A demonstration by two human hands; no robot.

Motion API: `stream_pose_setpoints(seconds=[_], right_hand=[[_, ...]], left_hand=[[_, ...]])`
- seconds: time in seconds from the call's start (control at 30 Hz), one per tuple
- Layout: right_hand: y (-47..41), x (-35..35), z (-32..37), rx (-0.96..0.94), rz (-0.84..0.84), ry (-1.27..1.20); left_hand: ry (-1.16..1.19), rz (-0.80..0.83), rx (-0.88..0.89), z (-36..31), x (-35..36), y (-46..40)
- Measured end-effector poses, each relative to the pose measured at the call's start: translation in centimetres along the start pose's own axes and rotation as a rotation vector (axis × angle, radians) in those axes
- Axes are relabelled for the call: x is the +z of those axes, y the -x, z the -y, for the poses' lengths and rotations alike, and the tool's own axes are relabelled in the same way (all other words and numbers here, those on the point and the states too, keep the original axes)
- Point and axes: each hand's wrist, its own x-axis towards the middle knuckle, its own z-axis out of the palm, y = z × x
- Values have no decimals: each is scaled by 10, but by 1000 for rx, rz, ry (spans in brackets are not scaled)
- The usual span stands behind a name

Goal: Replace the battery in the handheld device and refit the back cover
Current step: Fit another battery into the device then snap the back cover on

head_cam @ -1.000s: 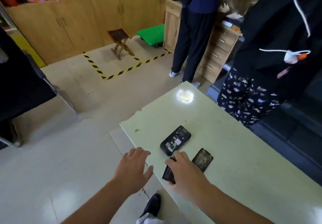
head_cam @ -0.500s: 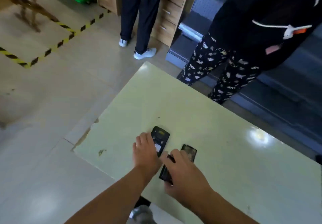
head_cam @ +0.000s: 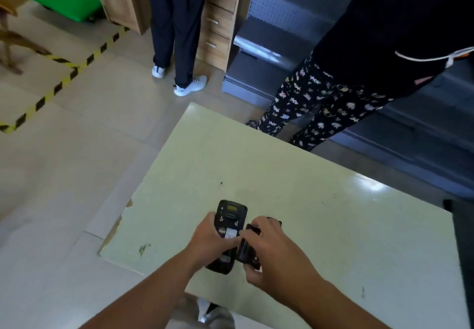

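Note:
The black handheld device (head_cam: pixel 231 214) lies back-up on the pale green table (head_cam: pixel 320 213), its battery bay uncovered with a white label showing. My left hand (head_cam: pixel 210 239) grips the device along its left side. My right hand (head_cam: pixel 269 249) holds the black battery (head_cam: pixel 245 249) tilted against the device's right edge. The dark back cover (head_cam: pixel 278 222) lies on the table just behind my right hand, mostly hidden by it.
One person in patterned trousers (head_cam: pixel 320 105) stands at the table's far edge. Another person in dark trousers (head_cam: pixel 177 28) stands by a wooden drawer unit (head_cam: pixel 218 21). The table's chipped left corner (head_cam: pixel 115 231) is near my left arm. Yellow-black tape (head_cam: pixel 61 82) marks the floor.
My left hand moved from the table's edge onto the device and gripped it. My right hand brought the battery up against the device's right side. My head tilted down.

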Motion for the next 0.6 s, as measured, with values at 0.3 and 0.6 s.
stream_pose_setpoints(seconds=[0.3, 0.6], right_hand=[[36, -14, 1, -84, -56, -69], [55, -13, 11, -242, -123, -118]], left_hand=[[510, 270, -60, -17, 9, 42], [734, 478, -236, -38, 7, 54]])
